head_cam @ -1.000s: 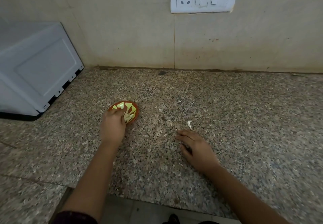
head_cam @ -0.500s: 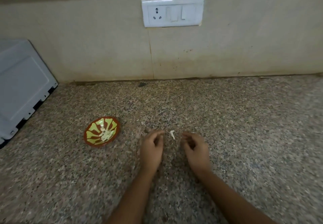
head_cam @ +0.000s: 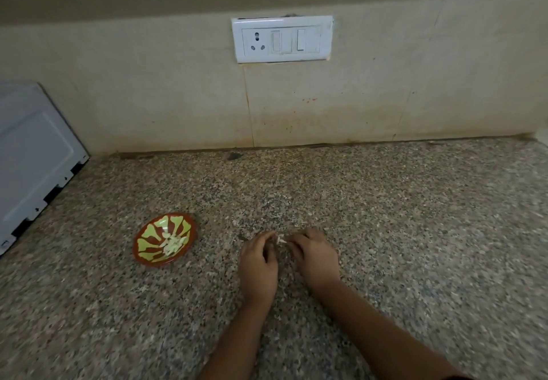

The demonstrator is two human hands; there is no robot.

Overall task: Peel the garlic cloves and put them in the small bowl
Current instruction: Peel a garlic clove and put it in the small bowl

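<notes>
Here, both hands, left hand [head_cam: 258, 264] and right hand [head_cam: 315, 256], pinch one garlic clove [head_cam: 280, 239]; small bowl [head_cam: 142, 246] holds peeled cloves [head_cam: 172, 244].

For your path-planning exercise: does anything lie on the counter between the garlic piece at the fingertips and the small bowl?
Nothing visible does. Bare counter separates the garlic piece, pinched between both hands, from the small bowl.
</notes>
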